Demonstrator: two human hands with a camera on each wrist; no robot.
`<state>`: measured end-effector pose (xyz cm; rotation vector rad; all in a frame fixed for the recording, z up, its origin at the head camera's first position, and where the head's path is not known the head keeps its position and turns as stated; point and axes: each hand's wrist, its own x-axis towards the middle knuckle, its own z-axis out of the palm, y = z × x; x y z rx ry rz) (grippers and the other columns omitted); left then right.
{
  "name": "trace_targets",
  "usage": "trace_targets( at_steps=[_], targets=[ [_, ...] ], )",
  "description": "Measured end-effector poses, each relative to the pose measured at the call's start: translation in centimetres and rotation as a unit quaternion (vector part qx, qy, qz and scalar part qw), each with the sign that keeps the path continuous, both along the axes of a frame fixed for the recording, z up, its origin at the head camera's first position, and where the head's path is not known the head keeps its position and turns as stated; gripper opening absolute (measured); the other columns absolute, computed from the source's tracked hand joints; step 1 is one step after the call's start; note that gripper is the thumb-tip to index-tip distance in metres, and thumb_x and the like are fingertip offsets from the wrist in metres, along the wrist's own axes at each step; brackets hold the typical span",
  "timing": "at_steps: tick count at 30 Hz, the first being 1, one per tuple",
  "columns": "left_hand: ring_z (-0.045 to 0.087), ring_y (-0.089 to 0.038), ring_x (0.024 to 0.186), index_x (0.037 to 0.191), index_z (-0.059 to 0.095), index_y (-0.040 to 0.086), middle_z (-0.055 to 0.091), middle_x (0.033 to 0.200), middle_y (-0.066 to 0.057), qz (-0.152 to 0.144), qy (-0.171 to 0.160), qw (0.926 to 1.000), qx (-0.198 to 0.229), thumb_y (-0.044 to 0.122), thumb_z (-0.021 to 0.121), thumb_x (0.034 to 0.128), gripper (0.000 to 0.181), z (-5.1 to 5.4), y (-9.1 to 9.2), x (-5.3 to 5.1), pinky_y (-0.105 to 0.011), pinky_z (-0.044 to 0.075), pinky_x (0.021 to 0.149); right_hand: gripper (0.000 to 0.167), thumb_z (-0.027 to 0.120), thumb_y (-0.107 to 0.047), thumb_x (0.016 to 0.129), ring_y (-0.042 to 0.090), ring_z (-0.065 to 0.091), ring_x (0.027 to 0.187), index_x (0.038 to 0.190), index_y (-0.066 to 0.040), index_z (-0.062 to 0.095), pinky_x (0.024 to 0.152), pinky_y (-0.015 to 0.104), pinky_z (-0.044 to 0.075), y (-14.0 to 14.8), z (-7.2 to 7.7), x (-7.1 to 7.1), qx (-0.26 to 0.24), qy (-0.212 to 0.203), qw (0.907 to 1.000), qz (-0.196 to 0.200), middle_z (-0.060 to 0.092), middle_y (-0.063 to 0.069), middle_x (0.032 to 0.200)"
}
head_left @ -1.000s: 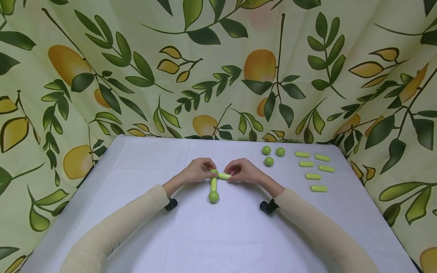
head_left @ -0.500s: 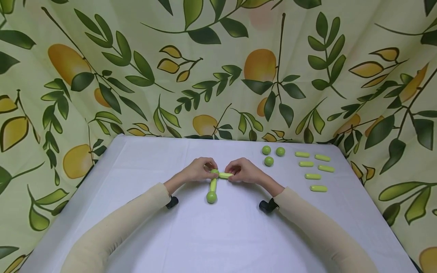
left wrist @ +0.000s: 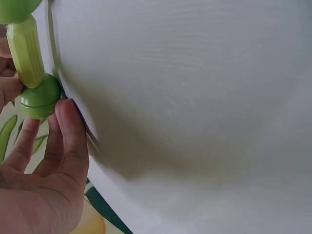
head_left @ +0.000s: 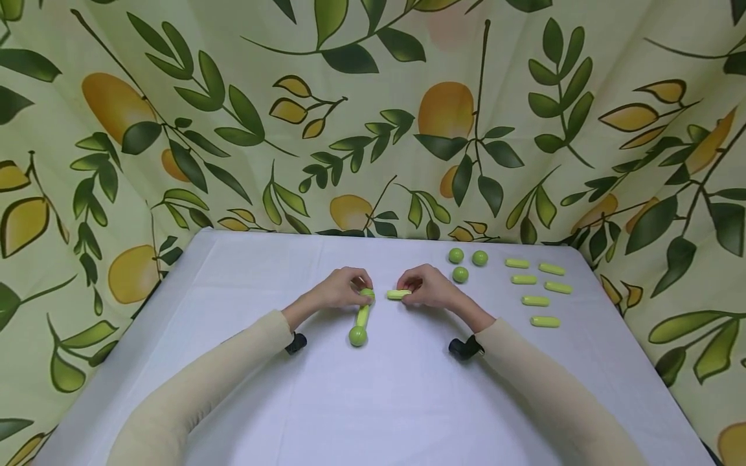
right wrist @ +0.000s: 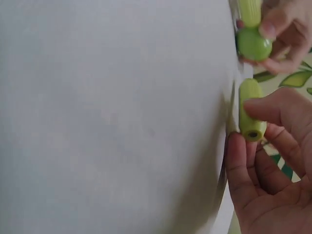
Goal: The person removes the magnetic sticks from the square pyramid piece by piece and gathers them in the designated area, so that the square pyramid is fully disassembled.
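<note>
My left hand (head_left: 337,290) pinches a green ball (left wrist: 41,100) between thumb and fingers. A light green ribbed stick (head_left: 362,316) joins this ball to a second green ball (head_left: 358,336), which lies nearer to me on the table. To the right, my right hand (head_left: 432,288) pinches a loose light green stick (right wrist: 250,90) by thumb and fingers. A dark round spot shows in that stick's near end in the right wrist view. Between the loose stick and the left hand's ball there is a small gap.
Three green balls (head_left: 460,275) rest at the table's back right. Beside them lie several light green sticks (head_left: 535,301) in two loose columns. The white-covered table (head_left: 373,401) ends at a leaf-patterned curtain (head_left: 350,116).
The right hand has drawn its stick rightward, away from the ball in the left hand, where the two had been touching or close. The lower ball of the joined piece has swung slightly left.
</note>
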<state>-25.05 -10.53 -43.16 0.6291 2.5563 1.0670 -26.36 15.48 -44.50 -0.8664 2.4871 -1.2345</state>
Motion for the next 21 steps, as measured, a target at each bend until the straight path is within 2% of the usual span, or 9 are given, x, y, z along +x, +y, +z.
trace_targets(
  at_steps=[5, 9, 13, 21],
  targets=[
    [0.063, -0.021, 0.102, 0.100, 0.069, 0.010, 0.069, 0.102, -0.002, 0.005, 0.002, 1.0000, -0.001, 0.014, 0.083, 0.0861, 0.021, 0.1, -0.2, 0.0, -0.036, 0.051, 0.090, 0.020, 0.081, 0.005, 0.081, 0.021, 0.059, 0.084, 0.098, -0.004, 0.075, 0.074, 0.027, 0.052, 2.6, 0.6, 0.6, -0.044, -0.024, 0.9987, -0.003, 0.069, 0.004, 0.092],
    [0.063, -0.022, 0.102, 0.101, 0.069, 0.008, 0.068, 0.103, -0.003, 0.003, -0.002, 1.0000, 0.003, 0.014, 0.083, 0.0862, 0.022, 0.1, -0.3, 0.0, -0.035, 0.053, 0.088, 0.020, 0.082, 0.002, 0.083, 0.023, 0.059, 0.086, 0.101, -0.006, 0.076, 0.074, 0.027, 0.053, 4.6, 1.2, 1.2, -0.056, -0.034, 0.9979, 0.000, 0.070, 0.006, 0.097],
    [0.063, -0.022, 0.103, 0.102, 0.069, 0.010, 0.068, 0.104, -0.003, 0.010, -0.008, 0.9999, -0.001, 0.014, 0.083, 0.0868, 0.021, 0.0, -0.3, 0.0, -0.034, 0.053, 0.088, 0.021, 0.083, -0.001, 0.084, 0.022, 0.060, 0.085, 0.102, -0.008, 0.077, 0.074, 0.026, 0.054, 6.9, 1.4, 1.7, -0.062, -0.026, 0.9977, -0.011, 0.071, 0.006, 0.099],
    [0.062, -0.021, 0.100, 0.102, 0.068, 0.010, 0.067, 0.105, -0.004, 0.006, -0.010, 0.9999, -0.006, 0.014, 0.082, 0.0877, 0.021, 0.1, -0.4, 0.0, -0.035, 0.053, 0.086, 0.023, 0.081, 0.002, 0.085, 0.021, 0.065, 0.092, 0.107, -0.002, 0.076, 0.078, 0.025, 0.055, 11.9, 1.8, 2.9, -0.080, -0.004, 0.9953, -0.054, 0.071, 0.012, 0.106]
  ],
)
